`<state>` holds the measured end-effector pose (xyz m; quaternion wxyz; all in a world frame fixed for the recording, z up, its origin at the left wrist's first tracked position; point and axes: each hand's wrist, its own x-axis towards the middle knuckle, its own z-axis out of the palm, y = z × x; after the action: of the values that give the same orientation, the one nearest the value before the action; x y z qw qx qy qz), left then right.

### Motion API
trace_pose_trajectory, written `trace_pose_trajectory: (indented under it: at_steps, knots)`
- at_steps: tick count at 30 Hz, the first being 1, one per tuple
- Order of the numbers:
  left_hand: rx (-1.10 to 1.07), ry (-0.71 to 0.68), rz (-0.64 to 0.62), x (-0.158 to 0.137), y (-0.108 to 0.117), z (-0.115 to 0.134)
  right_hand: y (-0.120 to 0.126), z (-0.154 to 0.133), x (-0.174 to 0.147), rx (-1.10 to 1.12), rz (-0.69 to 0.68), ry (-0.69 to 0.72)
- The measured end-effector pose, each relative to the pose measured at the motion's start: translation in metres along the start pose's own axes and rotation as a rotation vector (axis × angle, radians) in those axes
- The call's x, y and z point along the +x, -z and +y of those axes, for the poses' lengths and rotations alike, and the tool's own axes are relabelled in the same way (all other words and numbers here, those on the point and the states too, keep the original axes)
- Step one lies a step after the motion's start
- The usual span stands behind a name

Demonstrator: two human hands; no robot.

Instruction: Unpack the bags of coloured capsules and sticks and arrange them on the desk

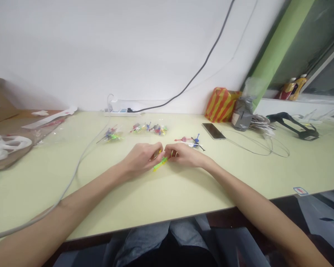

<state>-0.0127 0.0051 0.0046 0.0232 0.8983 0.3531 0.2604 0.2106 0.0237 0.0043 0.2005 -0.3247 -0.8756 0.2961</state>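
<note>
Close two-handed fingertip work on a small part appears to be in hand: left of the phone (213, 131) and nearer the person, the left hand (144, 157) pinches the green-and-yellow piece (160, 164), while the right hand (183, 155) curls its fingers just beside it; blur hides whether they grip too. The next move seems to call for a steady left pinch and light, careful pressure. The piece looks slim and bright, its yellow end slanting away from the phone.

Left hand (141, 157), right hand (185, 155) — close, curled
</note>
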Motion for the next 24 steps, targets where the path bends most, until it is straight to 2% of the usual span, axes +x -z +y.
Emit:
trace_pose_trajectory:
  at_steps: [5,8,13,18,24]
  knots:
    - [0.010,0.162,-0.005,0.001,0.001,-0.007,-0.002,-0.001,-0.001,-0.068,0.030,-0.067]
    - [0.020,0.206,-0.039,0.002,0.000,-0.011,-0.007,-0.007,0.000,-0.115,0.030,-0.071]
    - [0.033,0.212,-0.087,0.002,-0.001,-0.010,-0.008,-0.006,0.001,-0.201,0.034,-0.001]
    - [0.033,0.222,-0.092,0.002,0.000,-0.011,-0.007,0.004,0.003,-0.181,0.023,0.092]
    - [0.017,0.200,-0.111,0.002,0.002,-0.011,-0.008,0.008,0.006,-0.204,0.115,0.117]
